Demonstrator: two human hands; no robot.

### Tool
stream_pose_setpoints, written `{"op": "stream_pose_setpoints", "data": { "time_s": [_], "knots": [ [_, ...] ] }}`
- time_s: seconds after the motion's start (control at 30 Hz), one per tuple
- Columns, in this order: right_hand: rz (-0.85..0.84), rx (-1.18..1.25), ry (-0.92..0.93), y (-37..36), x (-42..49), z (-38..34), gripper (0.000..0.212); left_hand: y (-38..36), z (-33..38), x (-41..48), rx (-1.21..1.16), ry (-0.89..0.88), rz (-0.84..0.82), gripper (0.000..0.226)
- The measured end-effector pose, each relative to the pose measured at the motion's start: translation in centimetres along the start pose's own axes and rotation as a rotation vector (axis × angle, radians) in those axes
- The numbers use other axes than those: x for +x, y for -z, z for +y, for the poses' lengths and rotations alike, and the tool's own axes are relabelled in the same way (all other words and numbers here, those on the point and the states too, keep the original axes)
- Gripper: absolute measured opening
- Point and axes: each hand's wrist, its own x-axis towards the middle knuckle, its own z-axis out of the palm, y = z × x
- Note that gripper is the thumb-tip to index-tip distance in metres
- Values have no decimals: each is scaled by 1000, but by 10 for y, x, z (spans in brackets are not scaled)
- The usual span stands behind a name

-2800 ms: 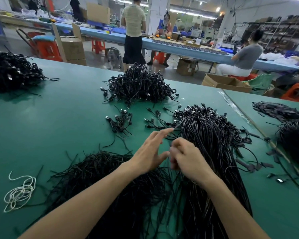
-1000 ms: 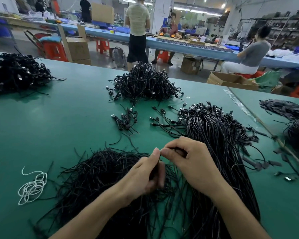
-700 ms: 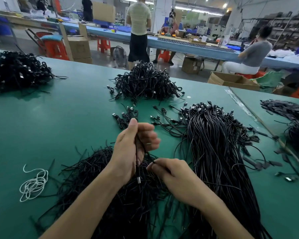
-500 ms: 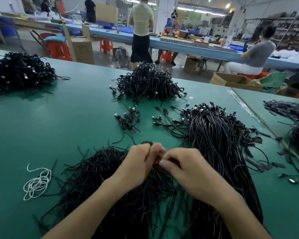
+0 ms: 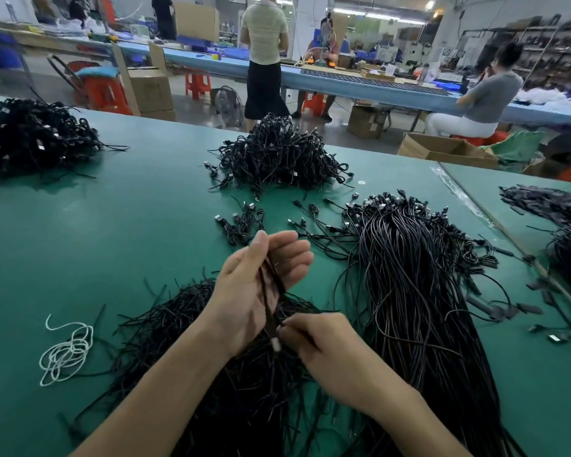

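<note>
Holding a thin black cable doubled over the tie pile: left hand curled round its strands, right hand pinching near the plug end. Light, limp, probably springy; grip mid-bundle.

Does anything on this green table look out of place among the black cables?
Yes. A loose tangle of white cord lies alone on the green table, left of the near heap of thin black strands. It is the only white thing among the black cable heaps.
</note>
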Motion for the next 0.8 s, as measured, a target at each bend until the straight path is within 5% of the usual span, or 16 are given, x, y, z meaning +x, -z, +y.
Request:
{"op": "stream_pose_setpoints", "data": {
  "time_s": [0.23, 0.43, 0.57, 0.67, 0.8],
  "knots": [
    [101, -102, 114, 33, -7, -6, 19, 9, -7, -12, 1165, -15, -64, 44],
    [322, 181, 165, 47, -5, -1, 6, 3, -5, -23, 823, 305, -202, 64],
    [171, 651, 154, 43, -5, -1, 6, 8, 2, -26, 476, 423, -382, 57],
    [78, 582, 129, 40, -6, -2, 10, 12, 7, -27, 448, 461, -413, 54],
    [193, 320, 82, 39, -2, -5, 11, 9, -5, -21, 783, 271, -183, 61]
  ]
}}
